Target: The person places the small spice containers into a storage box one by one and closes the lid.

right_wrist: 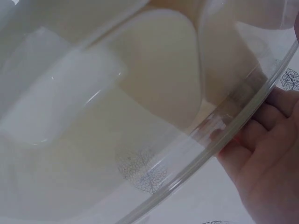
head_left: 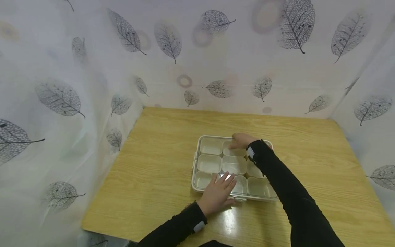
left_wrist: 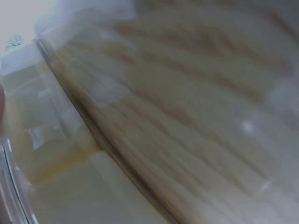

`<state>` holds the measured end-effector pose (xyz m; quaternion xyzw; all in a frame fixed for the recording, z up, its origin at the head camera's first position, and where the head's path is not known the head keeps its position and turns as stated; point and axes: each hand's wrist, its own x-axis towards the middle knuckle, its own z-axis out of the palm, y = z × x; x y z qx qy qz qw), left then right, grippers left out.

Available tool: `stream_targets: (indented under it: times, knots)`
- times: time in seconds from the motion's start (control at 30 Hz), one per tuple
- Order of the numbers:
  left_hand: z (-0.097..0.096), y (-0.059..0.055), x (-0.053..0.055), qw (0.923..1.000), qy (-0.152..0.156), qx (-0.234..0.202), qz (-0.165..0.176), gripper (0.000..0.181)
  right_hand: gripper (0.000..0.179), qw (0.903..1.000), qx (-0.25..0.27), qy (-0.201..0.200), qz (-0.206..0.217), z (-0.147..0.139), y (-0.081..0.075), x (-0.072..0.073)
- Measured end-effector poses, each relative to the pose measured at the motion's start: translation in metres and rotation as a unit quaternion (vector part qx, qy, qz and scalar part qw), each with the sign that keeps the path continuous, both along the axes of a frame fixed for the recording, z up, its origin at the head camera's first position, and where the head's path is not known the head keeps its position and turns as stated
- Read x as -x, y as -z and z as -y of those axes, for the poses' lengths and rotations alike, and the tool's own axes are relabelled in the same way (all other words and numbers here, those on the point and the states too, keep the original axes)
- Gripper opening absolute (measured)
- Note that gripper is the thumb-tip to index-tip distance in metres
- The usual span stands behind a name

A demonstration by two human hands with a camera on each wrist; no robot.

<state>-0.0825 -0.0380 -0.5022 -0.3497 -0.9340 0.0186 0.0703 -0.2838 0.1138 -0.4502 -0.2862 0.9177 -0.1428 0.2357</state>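
Observation:
A clear, lidded storage box (head_left: pixel 209 164) lies flat on the table, with several pale, rounded compartments in rows. My left hand (head_left: pixel 217 192) is at its near edge, fingers spread and straight over the clear top, thumb close to the front latch (head_left: pixel 239 198). At the far edge, my right hand (head_left: pixel 242 141) reaches across the box. In the right wrist view the fingers (right_wrist: pixel 254 135) bend against the outside of the clear rim (right_wrist: pixel 196 163), and the thumb shows only at the picture's edge. The left wrist view catches the compartments (left_wrist: pixel 51 126) and just a sliver of finger.
The wooden table (head_left: pixel 154 154) extends on both sides of the box. White sheeting printed with grey leaves (head_left: pixel 216 89) hangs behind the table and along its left and right sides. Light glares off the table near the left hand.

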Motion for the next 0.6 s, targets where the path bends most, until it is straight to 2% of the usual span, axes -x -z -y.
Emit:
stream_targets:
  times: [0.17,0.43,0.6]
  knots:
    - [-0.002,0.003,0.000,0.9996,0.001,-0.003,-0.028,0.067,0.062,0.9999,-0.005,0.008,0.008,0.000,0.003,0.004]
    - [-0.003,0.003,0.000,0.9965,0.006,0.023,-0.080,0.065,0.065,0.9981,-0.037,0.033,0.036,0.003,0.009,0.015]
    - [-0.001,0.003,0.000,0.9976,0.002,0.020,-0.066,0.066,0.062,0.9991,-0.027,0.024,0.023,0.005,0.011,0.015]
